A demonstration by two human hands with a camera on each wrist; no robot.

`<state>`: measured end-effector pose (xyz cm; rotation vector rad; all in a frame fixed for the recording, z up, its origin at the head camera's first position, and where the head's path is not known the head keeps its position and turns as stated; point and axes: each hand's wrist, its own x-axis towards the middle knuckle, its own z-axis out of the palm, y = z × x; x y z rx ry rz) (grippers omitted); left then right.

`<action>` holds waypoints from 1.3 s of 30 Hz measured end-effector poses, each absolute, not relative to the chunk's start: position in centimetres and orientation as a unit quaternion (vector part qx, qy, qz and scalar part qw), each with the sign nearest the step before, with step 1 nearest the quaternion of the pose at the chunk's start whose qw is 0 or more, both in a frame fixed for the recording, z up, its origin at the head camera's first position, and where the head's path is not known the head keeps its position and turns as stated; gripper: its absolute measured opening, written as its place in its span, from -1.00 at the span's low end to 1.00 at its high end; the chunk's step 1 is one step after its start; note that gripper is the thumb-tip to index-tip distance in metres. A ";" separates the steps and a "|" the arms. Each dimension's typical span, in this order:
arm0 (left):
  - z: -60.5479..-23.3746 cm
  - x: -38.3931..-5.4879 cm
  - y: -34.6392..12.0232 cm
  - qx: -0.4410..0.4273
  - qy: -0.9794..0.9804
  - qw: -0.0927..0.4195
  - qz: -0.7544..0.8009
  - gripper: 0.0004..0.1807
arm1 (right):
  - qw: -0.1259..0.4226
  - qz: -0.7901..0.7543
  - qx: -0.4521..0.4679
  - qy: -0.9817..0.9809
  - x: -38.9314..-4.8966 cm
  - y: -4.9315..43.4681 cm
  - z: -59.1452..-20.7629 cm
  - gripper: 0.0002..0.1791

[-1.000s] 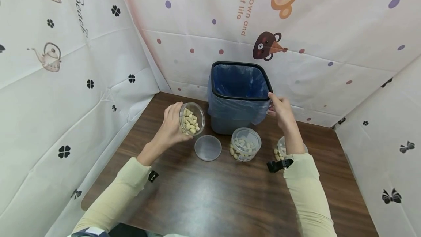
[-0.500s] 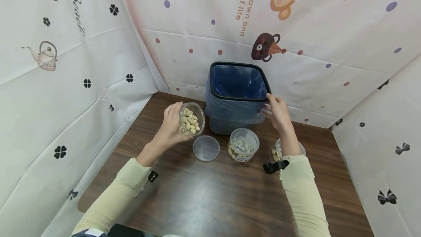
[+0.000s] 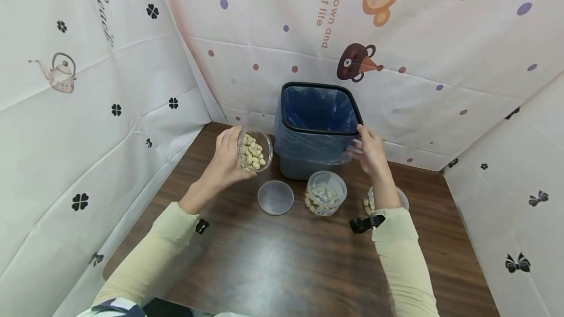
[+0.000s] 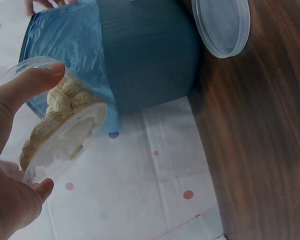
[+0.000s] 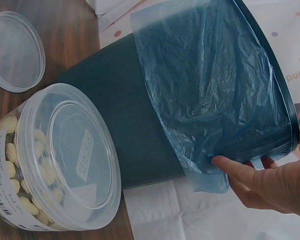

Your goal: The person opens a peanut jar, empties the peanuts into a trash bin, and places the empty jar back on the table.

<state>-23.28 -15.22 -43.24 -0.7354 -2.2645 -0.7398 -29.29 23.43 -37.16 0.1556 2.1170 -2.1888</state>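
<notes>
My left hand holds a clear plastic jar tilted on its side, its mouth turned toward the trash can. Shelled-looking details are unclear, but peanuts lie inside it. Just right of the jar stands a dark trash can lined with a blue plastic bag folded over its black rim. My right hand grips the can's right front corner, one digit at the rim and the other fingers against the bag outside. Inside the can, only blue bag shows.
A round clear lid lies on the wooden table before the can. Beside it stands a lidded jar of peanuts. Another container with peanuts is partly hidden behind my right forearm. Printed white cloth hangs behind.
My left hand has lifted the jar slightly up and left. My right hand stays at the rim, its lower fingers having shifted on the bag. The view has drifted slightly.
</notes>
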 end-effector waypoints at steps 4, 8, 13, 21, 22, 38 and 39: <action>-42.6 -23.6 -15.3 -0.282 -0.862 0.321 -0.271 0.44 | 0.041 -0.719 0.043 0.692 -29.2 23.4 -37.2 -0.21; -41.9 -24.0 -15.4 -0.288 -0.867 0.320 -0.252 0.46 | 0.037 -0.724 0.032 0.689 -29.1 23.2 -37.1 -0.22; -40.7 -24.3 -15.6 -0.298 -0.870 0.318 -0.230 0.44 | 0.030 -0.730 0.036 0.682 -29.1 23.0 -37.2 -0.23; -37.6 -24.7 -15.8 -0.305 -0.868 0.328 -0.213 0.43 | 0.037 -0.736 0.058 0.673 -29.3 22.7 -37.3 -0.20; -37.2 -24.8 -15.8 -0.306 -0.868 0.329 -0.210 0.43 | 0.039 -0.738 0.060 0.671 -29.3 22.7 -37.3 -0.20; -29.1 -26.9 -13.7 -0.325 -0.874 0.316 -0.175 0.40 | 0.041 -0.717 0.066 0.693 -28.4 22.6 -36.1 -0.47; -28.8 -27.2 -13.5 -0.327 -0.876 0.311 -0.170 0.40 | 0.039 -0.717 0.065 0.693 -28.5 22.7 -36.2 -0.52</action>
